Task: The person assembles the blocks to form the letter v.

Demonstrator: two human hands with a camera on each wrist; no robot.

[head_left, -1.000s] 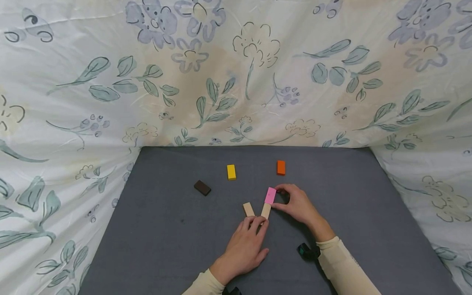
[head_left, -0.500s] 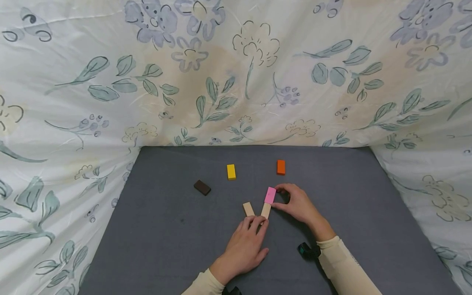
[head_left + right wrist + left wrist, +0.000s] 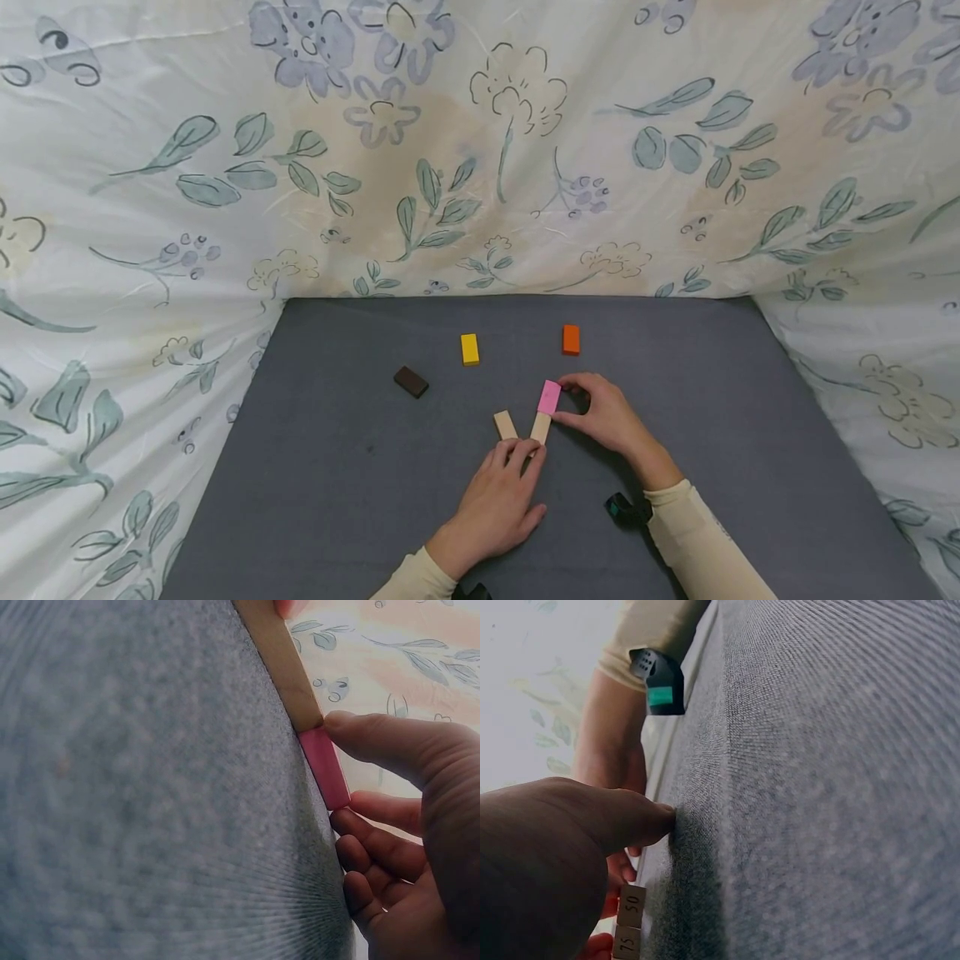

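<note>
A pink block (image 3: 549,397) lies end to end with a plain wooden block (image 3: 540,427) on the grey cloth. My right hand (image 3: 611,421) pinches the pink block by its ends; in the right wrist view the thumb (image 3: 367,735) sits at the seam with the wood. A second wooden block (image 3: 506,426) slants away to the left, so the two form a V. Over the near ends of both wooden blocks, my left hand (image 3: 495,504) rests its fingertips, hiding those ends. The left wrist view shows wooden blocks (image 3: 632,906) marked 50 and 75.
A dark brown block (image 3: 411,382) lies to the left. Farther back are a yellow block (image 3: 470,350) and an orange block (image 3: 572,340). Floral cloth (image 3: 450,150) hangs behind and along the sides of the grey surface (image 3: 337,483).
</note>
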